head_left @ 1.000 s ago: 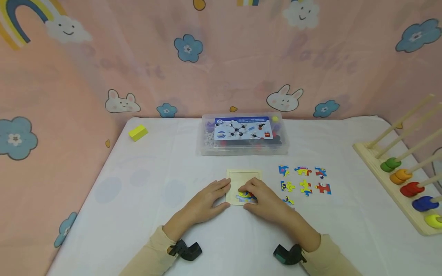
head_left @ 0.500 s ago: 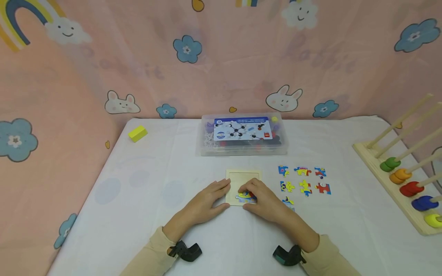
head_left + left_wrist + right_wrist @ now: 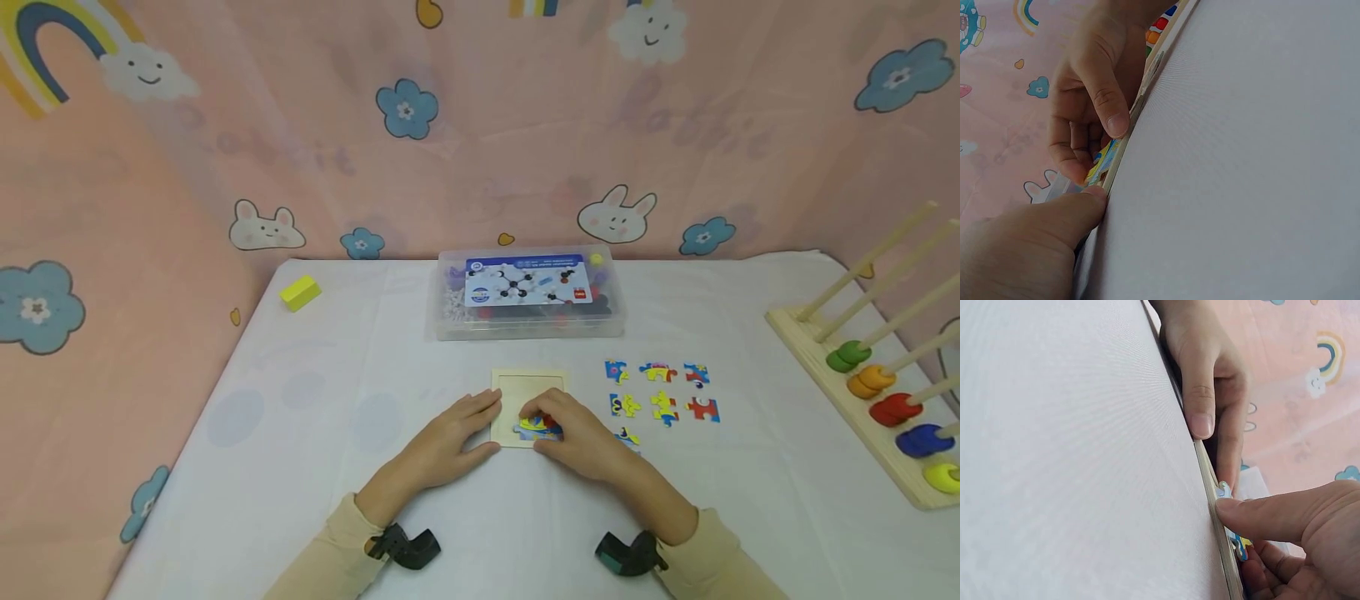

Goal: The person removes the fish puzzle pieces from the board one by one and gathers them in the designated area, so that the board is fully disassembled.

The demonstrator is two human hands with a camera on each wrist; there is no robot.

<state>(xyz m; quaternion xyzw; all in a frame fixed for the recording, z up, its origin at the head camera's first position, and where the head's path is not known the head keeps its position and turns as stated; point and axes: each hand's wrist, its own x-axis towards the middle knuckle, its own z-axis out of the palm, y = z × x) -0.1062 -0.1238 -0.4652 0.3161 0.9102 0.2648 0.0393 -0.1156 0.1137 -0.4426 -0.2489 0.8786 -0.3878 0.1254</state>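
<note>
A shallow wooden puzzle tray lies flat on the white-covered table. In its lower right part sit joined jigsaw pieces in yellow, blue and red. My left hand rests at the tray's left side, fingers extended, with its thumb near the lower left corner. Over the tray's right side, my right hand pinches at the jigsaw pieces with curled fingers, its thumb by the near edge. The right wrist view shows that thumb across the tray rim, beside a blue-and-yellow piece. The right fingers partly hide the pieces.
Several loose jigsaw pieces lie in rows right of the tray, the nearest partly behind the right forearm. Behind stands a clear plastic box with a molecule label. A yellow block is at back left, a wooden bead rack at right.
My right hand has shifted slightly to the right over the tray, and the joined pieces show a little more. My left hand has stayed in place.
</note>
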